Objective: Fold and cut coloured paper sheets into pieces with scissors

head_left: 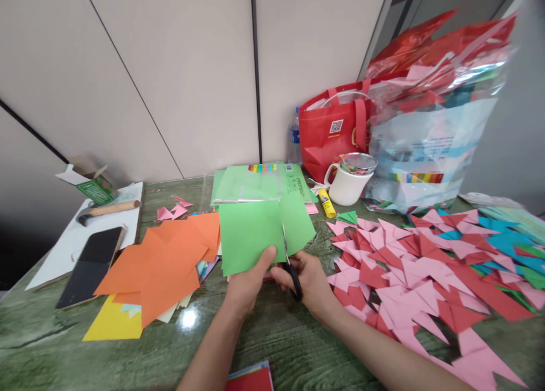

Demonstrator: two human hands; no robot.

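A sheet of green paper [247,235] is held up over the table by my left hand [249,280], its thumb pressed on the lower edge. My right hand [309,280] grips black-handled scissors [294,278] by the loops. Their blades stand in a cut that runs up the sheet, with a green flap [297,221] splaying off to the right. Just behind lies a pack of green paper [251,182] in clear wrapping. Left of the sheet, orange paper pieces [166,260] overlap in a pile.
Pink and red folded paper pieces [409,272] cover the right side. A white mug [349,184], a yellow glue stick [326,204], a red bag [330,133] and a plastic bag [421,152] stand behind. A phone [91,266] and a wooden-handled tool [113,210] lie left.
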